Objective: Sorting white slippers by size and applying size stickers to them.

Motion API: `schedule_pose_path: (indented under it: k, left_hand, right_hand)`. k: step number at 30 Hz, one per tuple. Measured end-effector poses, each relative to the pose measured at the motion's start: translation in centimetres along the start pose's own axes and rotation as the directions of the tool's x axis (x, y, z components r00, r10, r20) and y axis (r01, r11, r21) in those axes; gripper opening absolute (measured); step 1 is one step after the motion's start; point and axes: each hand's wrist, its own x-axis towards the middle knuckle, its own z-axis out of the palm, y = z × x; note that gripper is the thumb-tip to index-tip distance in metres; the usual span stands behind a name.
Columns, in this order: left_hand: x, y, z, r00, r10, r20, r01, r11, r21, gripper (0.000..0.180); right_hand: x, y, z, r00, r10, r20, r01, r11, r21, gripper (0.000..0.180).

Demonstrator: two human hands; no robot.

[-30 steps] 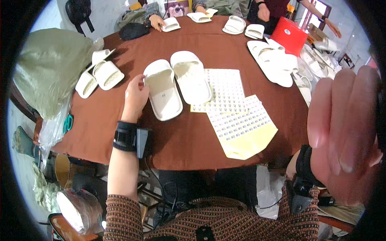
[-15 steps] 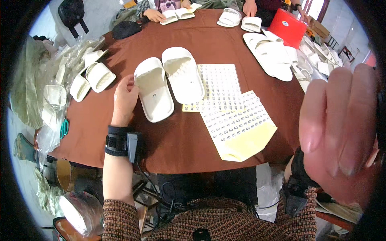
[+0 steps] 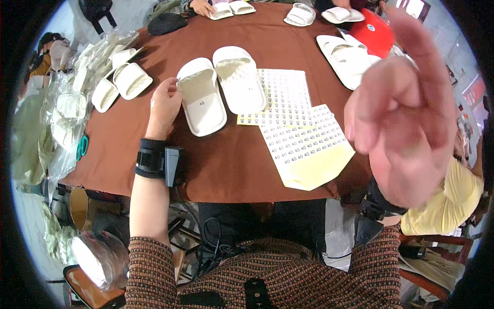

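**A left hand (image 3: 167, 105) sat against the near-left white moulded slipper with a broad closed strap (image 3: 203, 108)**

In the head view, this slipper lay sole-down left of the middle of the brown cloth-covered counter (image 3: 231, 172), just beside a matching white slipper (image 3: 247, 87) on its right. The left hand's curled fingertips met its outer edge near the strap; whether they pinched it or only leaned there, I could not tell. That contact seemed meant to steady the slipper from the side, leaving the footbed uncovered.

The right hand (image 3: 406, 126) was raised close to the camera, over the counter's right side, blurred, its fingers partly bent. Whether it held anything could not be told.

Two white sheets of small printed labels, the far one (image 3: 288, 95) and the near one with a bare pale-yellow end (image 3: 303, 147), overlapped right of the pair. The matching slipper covered part of the far sheet's left edge. The sheets were probably set there for the right hand's easy reach.

Both slippers pointed their strapped toe ends away from the person, heels nearer. Their long axes ran roughly parallel, from near to far, the toes leaning slightly left. The footbeds faced up, presumably so that the small dark mark on each stayed readable.
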Motion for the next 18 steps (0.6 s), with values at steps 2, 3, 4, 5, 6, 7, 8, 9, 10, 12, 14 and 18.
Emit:
schedule_pose_path:
  k: [2,3,4,5,6,7,8,9,10,12,14,18]
  left_hand:
    - [-0.1,0.3,-0.1,0.999,0.04,-0.02,-0.039,0.998,0.049,0.037]
    - [0.0,-0.2,-0.4,0.997,0.066,-0.028,-0.062,0.993,0.103,0.037]
    - [0.1,-0.6,-0.5,0.996,0.08,-0.028,-0.077,0.994,0.077,0.037]
    - [0.2,-1.1,-0.6,0.996,0.076,-0.044,-0.072,0.994,0.081,0.037]
    - [0.3,-1.5,-0.3,0.995,0.085,-0.058,-0.081,0.995,0.063,0.038]
    - [0.4,-1.3,-0.1,0.993,0.098,-0.069,-0.095,0.995,0.044,0.039]
    - [0.4,-1.1,0.1,0.993,0.104,-0.053,-0.102,0.994,0.05,0.039]
    - [0.4,-1.6,0.1,0.989,0.128,-0.079,-0.124,0.991,0.059,0.039]
    - [0.3,-1.3,0.3,0.987,0.134,-0.083,-0.128,0.989,0.07,0.04]
    - [0.3,-1.0,0.3,0.986,0.138,-0.095,-0.13,0.988,0.084,0.041]
    - [0.4,-1.1,0.4,0.987,0.156,-0.034,-0.151,0.98,0.127,0.043]
    - [0.1,-0.6,0.3,0.989,0.144,-0.037,-0.136,0.979,0.154,0.045]
  right_hand:
    - [-0.2,0.8,0.7,0.982,0.073,-0.176,-0.078,0.997,-0.021,0.051]
    - [1.0,1.1,1.8,0.973,0.164,-0.165,-0.153,0.985,0.074,0.044]
    - [1.4,2.3,2.0,0.967,0.191,-0.17,-0.18,0.98,0.08,0.04]
    - [1.6,3.6,1.9,0.953,0.278,-0.119,-0.269,0.959,0.085,0.037]
    - [1.8,5.2,1.8,0.936,0.346,-0.063,-0.338,0.934,0.113,0.034]
    - [1.9,6.7,1.5,0.925,0.379,-0.003,-0.375,0.916,0.14,0.028]
    - [2.0,8.2,1.4,0.898,0.438,0.046,-0.44,0.891,0.113,0.028]
    - [2.0,9.6,1.8,0.901,0.429,0.059,-0.433,0.894,0.118,0.028]
    - [1.9,10.8,1.9,0.867,0.489,0.101,-0.497,0.863,0.088,0.028]
    - [1.5,13.2,2.3,0.827,0.542,0.146,-0.554,0.83,0.055,0.027]
    - [1.1,15.2,2.5,0.815,0.556,0.166,-0.539,0.831,-0.139,0.03]
    - [1.1,16.7,3.2,0.815,0.553,0.172,-0.488,0.816,-0.309,0.033]
